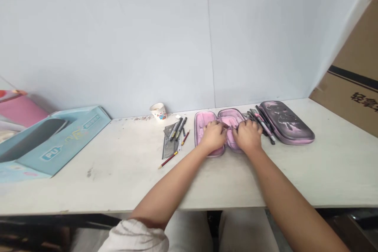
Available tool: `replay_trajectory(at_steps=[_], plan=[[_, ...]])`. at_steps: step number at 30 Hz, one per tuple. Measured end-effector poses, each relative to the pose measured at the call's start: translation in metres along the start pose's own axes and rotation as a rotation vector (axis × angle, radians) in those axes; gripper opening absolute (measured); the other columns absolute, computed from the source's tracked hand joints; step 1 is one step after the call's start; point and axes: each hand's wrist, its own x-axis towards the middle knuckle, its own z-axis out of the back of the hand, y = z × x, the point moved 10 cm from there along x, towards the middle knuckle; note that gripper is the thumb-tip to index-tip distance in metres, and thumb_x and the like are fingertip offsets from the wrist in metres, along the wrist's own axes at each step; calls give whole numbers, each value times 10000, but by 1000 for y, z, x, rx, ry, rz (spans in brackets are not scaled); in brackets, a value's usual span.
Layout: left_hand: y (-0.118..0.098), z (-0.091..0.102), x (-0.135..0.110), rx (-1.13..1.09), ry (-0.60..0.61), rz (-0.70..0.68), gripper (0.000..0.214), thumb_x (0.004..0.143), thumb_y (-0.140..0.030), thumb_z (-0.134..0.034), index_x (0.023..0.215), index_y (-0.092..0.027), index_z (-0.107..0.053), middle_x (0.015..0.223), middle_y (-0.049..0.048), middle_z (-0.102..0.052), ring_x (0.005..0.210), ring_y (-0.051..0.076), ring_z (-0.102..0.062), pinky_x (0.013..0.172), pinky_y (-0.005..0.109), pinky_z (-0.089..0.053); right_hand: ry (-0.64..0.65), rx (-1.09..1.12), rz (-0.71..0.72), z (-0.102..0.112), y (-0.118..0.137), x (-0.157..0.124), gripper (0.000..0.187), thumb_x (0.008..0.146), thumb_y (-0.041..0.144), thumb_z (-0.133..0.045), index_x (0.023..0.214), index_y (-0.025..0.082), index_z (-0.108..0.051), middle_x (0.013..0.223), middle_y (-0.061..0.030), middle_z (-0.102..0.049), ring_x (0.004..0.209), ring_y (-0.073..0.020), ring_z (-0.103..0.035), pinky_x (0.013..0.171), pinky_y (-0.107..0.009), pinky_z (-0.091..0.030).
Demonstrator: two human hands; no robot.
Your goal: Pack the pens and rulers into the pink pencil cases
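A pink pencil case (203, 119) lies unfolded on the table in front of me, its two halves side by side. My left hand (213, 138) is closed on the inner part of its left half, near the middle fold. On the right half, my right hand (248, 135) has its fingers curled over the lining by the fold. The fingertips of both hands are partly hidden. Just right of the case lie several pens (264, 123), beside a shut dark pencil case (286, 120) with a pink rim and a raised figure on its lid.
Left of my hands lie rulers (167, 147), black pens (180, 128), a red pencil (168, 160) and a shorter one (186, 137). A paper cup (158, 112) stands near the wall. A blue box (73, 136) sits far left, a cardboard box (351, 75) far right.
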Motion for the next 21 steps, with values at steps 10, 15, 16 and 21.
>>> replay_trajectory(at_steps=[10,15,16,21], plan=[[134,70,-55,145,-166,249,297,859,-288,-374,1025,-206,-607,1098,98,-569,1054,268,-479,888,432,-362,-102,96,322,21,72,-18,284,832,340,-426,919,150,-617,935,-149,-551,935,-288,-480,790,-398,-376],[160,66,-74,143,-195,269,300,873,-276,-360,1032,-199,-602,1104,107,-556,1071,262,-451,889,415,-352,-10,130,526,6,169,-31,266,833,291,-423,931,145,-622,977,-162,-557,965,-283,-461,821,-401,-367],[160,64,-76,134,-204,261,294,872,-266,-361,1024,-202,-605,1103,108,-555,1074,262,-448,888,416,-352,13,111,549,-2,185,-32,280,834,291,-422,950,133,-622,1001,-172,-556,986,-290,-453,846,-417,-356],[162,64,-83,20,-251,262,283,852,-220,-377,1016,-202,-606,1087,120,-549,1061,268,-457,878,431,-363,73,-9,575,-36,228,-32,318,815,249,-437,977,75,-647,1066,-229,-548,1080,-325,-407,973,-521,-226]])
